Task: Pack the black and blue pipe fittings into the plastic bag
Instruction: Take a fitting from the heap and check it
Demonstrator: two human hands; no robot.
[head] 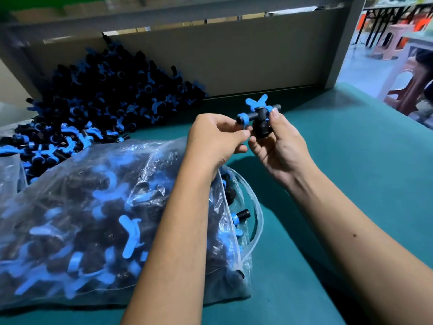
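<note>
Black and blue plastic pipe fittings [98,95] lie heaped at the far left of the green table [351,184], against a grey board [234,57]. Nearer, a clear plastic bag [70,219] bulges with more, its mouth facing right under the left forearm. The left hand [215,137] and right hand [278,144], fingers curled, together grip one black valve fitting with a blue butterfly handle [257,113] above the table. Pink plastic stools [396,41] stand far right.

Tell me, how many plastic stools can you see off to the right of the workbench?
2. A pink stool stands farther back on the floor at upper right; a reddish-brown stool stands nearer, just beyond the green table edge. Others may be hidden outside the frame.
</note>
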